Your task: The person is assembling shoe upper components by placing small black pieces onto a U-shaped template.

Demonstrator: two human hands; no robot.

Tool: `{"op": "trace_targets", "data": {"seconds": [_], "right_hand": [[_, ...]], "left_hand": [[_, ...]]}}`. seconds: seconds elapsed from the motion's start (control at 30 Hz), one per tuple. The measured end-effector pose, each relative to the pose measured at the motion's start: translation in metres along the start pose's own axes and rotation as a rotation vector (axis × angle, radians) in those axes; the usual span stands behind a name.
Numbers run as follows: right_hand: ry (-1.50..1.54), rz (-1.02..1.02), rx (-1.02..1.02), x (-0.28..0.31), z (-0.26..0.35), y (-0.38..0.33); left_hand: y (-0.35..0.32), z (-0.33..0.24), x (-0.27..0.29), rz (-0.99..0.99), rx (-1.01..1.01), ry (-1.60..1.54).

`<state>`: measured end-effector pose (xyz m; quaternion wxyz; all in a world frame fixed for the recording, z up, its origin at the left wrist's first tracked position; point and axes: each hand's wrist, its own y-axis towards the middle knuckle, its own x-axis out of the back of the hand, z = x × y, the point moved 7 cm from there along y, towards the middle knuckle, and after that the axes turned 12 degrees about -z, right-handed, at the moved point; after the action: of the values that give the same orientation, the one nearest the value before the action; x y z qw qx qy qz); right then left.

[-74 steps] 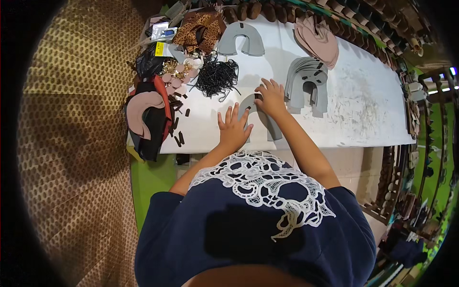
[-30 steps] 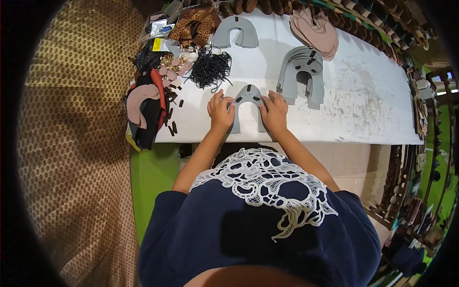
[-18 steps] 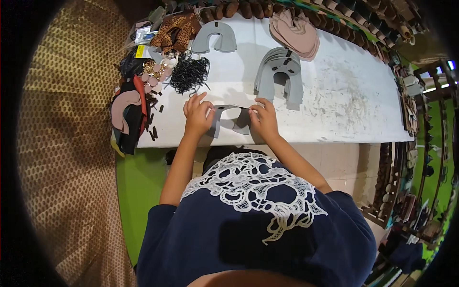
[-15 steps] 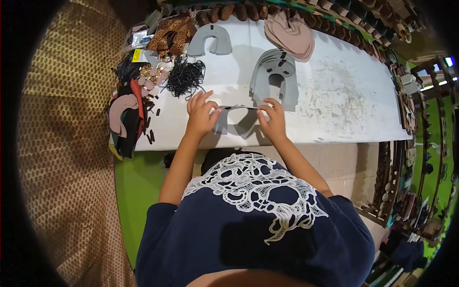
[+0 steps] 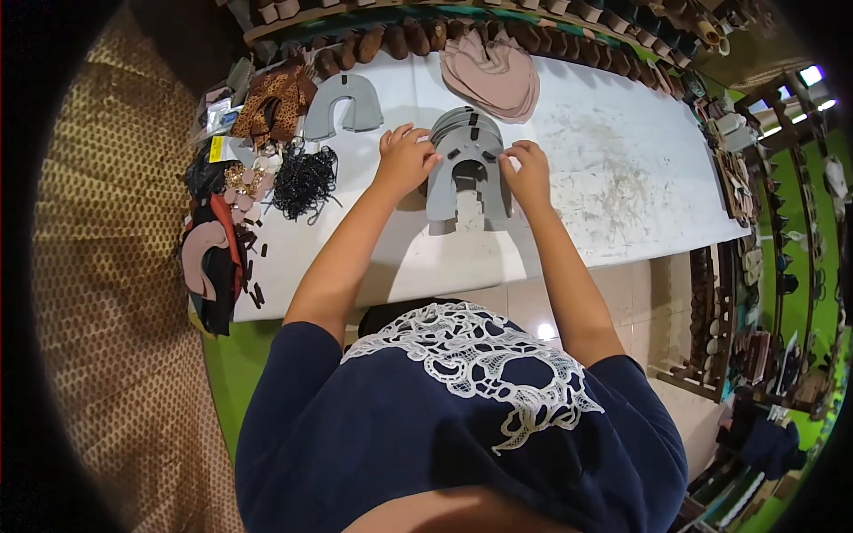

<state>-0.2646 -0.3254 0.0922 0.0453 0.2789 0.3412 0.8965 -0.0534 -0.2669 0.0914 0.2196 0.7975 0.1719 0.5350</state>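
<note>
Both hands are on the grey horseshoe-shaped cutout (image 5: pixel 466 173) lying on top of a small stack of the same pieces, roughly mid-desk toward the far edge. The left hand (image 5: pixel 404 160) sits on its left side with the fingers curled over the edge, and the right hand (image 5: pixel 530 169) pinches the right side with its fingertips, so both are closed lightly on the piece rather than spread flat. My worry: the stack under it looks fanned out, not squared up, so nudging the top piece could easily drag the ones below and scatter them. The material looks thin, matte and floppy, like felt or soft leather, with small dark slots cut into it, so it could also crease if it's lifted by one side only. The white desk (image 5: pixel 622 178) is scuffed and speckled on the right half. Another single grey arch (image 5: pixel 345 102) lies off to the left, a pile of pinkish rounded pieces (image 5: pixel 493 75) sits behind, and there's a tangle of black cords (image 5: pixel 305 178) plus some leopard-print scraps (image 5: pixel 271 98) near the left edge.
</note>
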Motion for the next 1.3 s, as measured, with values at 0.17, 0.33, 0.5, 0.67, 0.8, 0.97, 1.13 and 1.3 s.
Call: {"op": "trace_targets", "data": {"seconds": [0.17,0.33,0.5,0.67,0.8,0.97,1.13,1.3], "right_hand": [[-0.17,-0.098,-0.047,-0.011,-0.009,-0.008],[-0.221,0.154,0.169,-0.01,0.017,-0.041],[-0.403,0.384,0.185,-0.036,0.009,-0.062],[-0.459,0.433,0.173,-0.043,0.004,-0.064],[-0.471,0.296,0.213,-0.033,0.025,-0.059],[-0.114,0.269,0.306,-0.037,0.081,-0.052],[0.108,0.368,0.464,-0.078,0.129,-0.043],[0.145,0.442,0.48,-0.148,0.136,-0.024]], "left_hand": [[-0.004,0.006,-0.019,0.019,0.132,0.116],[-0.039,-0.032,-0.006,-0.126,0.022,0.114],[-0.062,-0.044,-0.035,0.018,-0.118,0.06],[-0.066,-0.037,-0.045,0.057,-0.101,0.118],[-0.068,-0.03,-0.035,0.096,-0.079,0.022],[-0.074,0.014,-0.006,0.129,0.051,0.044],[-0.072,0.089,0.039,-0.02,0.194,0.179],[-0.045,0.16,0.081,-0.095,0.242,0.323]]}}
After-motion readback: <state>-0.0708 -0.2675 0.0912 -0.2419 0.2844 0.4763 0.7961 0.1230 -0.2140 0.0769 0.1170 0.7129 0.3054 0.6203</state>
